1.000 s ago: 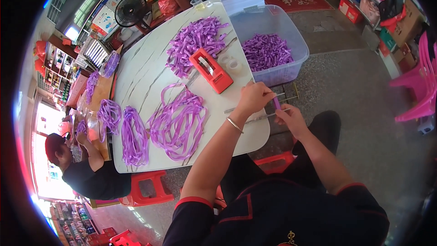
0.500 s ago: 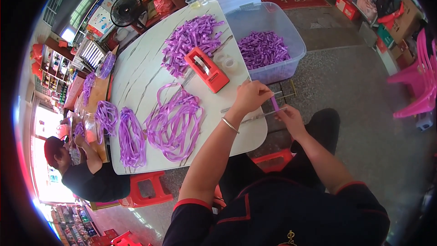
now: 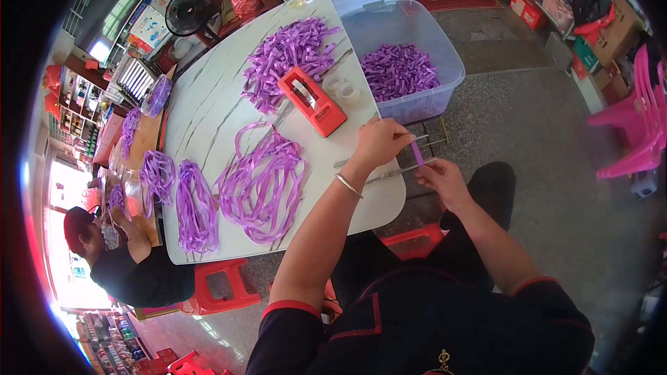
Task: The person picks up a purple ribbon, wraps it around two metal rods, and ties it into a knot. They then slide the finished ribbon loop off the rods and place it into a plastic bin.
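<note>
A short purple ribbon [image 3: 416, 153] stretches across two thin metal rods [image 3: 386, 175] that jut past the right edge of the table. My left hand [image 3: 381, 143] pinches the ribbon's far end beside the far rod. At the near rod, my right hand [image 3: 442, 180] has its fingers closed on the ribbon's other end. A red tape dispenser [image 3: 326, 117] lies to the left of my left hand, with clear tape rolls [image 3: 349, 92] beside it. Loose long purple ribbons [image 3: 262, 187] spread over the table, and a heap of short purple ribbon pieces [image 3: 288, 55] is behind the dispenser.
Right of the marble-patterned table [image 3: 208, 97] stands a clear plastic bin [image 3: 445, 48] holding purple ribbon pieces. More ribbon bundles [image 3: 196, 208] lie at the table's left. A person [image 3: 135, 264] sits at the far left near a red stool [image 3: 221, 285]. Pink chairs [image 3: 636, 125] stand at right.
The whole view has shifted slightly. Both hands stay at the rods with the ribbon between them; my right hand's fingers have moved a little at the near rod.
</note>
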`<state>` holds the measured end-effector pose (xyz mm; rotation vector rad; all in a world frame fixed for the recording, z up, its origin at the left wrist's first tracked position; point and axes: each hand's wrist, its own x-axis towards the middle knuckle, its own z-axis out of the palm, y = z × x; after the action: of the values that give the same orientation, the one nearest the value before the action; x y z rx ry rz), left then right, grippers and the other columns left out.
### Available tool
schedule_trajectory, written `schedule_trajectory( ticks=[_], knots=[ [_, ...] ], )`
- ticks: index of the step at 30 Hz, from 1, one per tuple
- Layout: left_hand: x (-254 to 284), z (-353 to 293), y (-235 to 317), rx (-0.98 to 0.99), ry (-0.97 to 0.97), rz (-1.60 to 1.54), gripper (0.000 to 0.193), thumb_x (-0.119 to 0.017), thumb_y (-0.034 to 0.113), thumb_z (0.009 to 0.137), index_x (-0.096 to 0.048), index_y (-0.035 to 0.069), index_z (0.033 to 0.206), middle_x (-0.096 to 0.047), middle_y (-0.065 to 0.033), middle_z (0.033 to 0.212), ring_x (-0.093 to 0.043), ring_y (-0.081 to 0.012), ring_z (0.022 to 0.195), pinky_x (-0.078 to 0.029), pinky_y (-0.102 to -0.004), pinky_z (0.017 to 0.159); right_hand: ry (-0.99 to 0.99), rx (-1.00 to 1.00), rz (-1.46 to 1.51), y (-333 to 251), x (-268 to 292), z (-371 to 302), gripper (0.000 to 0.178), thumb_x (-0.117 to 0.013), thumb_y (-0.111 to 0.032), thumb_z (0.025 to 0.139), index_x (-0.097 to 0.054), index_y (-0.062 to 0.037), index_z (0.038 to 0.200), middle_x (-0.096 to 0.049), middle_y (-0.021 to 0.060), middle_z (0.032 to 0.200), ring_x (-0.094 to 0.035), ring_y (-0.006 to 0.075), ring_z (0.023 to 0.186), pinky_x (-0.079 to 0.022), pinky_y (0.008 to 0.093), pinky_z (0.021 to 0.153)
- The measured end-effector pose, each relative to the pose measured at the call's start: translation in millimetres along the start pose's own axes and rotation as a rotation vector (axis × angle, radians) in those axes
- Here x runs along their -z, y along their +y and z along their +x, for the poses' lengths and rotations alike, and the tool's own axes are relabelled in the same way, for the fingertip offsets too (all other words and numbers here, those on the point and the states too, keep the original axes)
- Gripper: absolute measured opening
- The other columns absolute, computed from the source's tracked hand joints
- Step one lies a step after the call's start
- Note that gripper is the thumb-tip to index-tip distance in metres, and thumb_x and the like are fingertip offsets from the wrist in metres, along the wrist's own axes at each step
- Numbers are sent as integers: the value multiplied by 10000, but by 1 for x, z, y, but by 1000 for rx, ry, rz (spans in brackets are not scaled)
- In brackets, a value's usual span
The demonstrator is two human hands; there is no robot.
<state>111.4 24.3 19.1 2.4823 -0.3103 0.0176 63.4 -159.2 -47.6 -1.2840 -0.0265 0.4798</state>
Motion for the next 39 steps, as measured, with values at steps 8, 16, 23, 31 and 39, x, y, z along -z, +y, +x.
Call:
schedule_trajectory(
  ticks=[8, 16, 23, 31, 39],
  knots=[
    [7, -34, 21, 3, 192, -356, 177, -576, 172, 830, -617, 2, 861, -543, -54, 648, -493, -117, 587, -410, -264, 549, -39, -197, -4, -17, -1, -6, 148, -585, -198, 856, -589, -65, 920, -625, 24, 766, -578, 82, 616, -399, 174, 517],
    [-14, -118, 70, 542, -170, -1397, 421, -395, 179, 917, -349, 19, 1305, -391, 9, 684, -376, -95, 613, -333, -218, 571, -219, -257, -105, -28, 9, -2, 170, -568, -256, 859, -565, -89, 895, -591, 3, 696, -548, 70, 589, -411, 185, 526],
    [-37, -103, 64, 675, -70, -1945, 496, -407, 108, 867, -254, 113, 1340, -345, 10, 655, -339, -104, 568, -311, -231, 541, -290, -242, -23, -24, 12, 1, 181, -571, -255, 859, -561, -77, 888, -550, -3, 626, -502, 65, 525, -390, 179, 478],
    [-34, -99, 45, 443, -450, -2279, 388, -390, 91, 876, -304, 178, 1244, -328, 8, 671, -345, -110, 592, -321, -232, 554, -291, -257, -2, -28, 16, 3, 222, -573, -277, 856, -575, -57, 884, -563, 8, 609, -520, 78, 499, -373, 176, 452],
    [-33, -102, 36, 380, -496, -2324, 366, -453, 85, 839, -425, 180, 1191, -316, 20, 670, -331, -108, 621, -320, -240, 593, -436, -264, -414, -118, 26, 15, 290, -540, -309, 866, -628, -35, 835, -611, 36, 646, -565, 80, 546, -372, 180, 462]
  ],
)
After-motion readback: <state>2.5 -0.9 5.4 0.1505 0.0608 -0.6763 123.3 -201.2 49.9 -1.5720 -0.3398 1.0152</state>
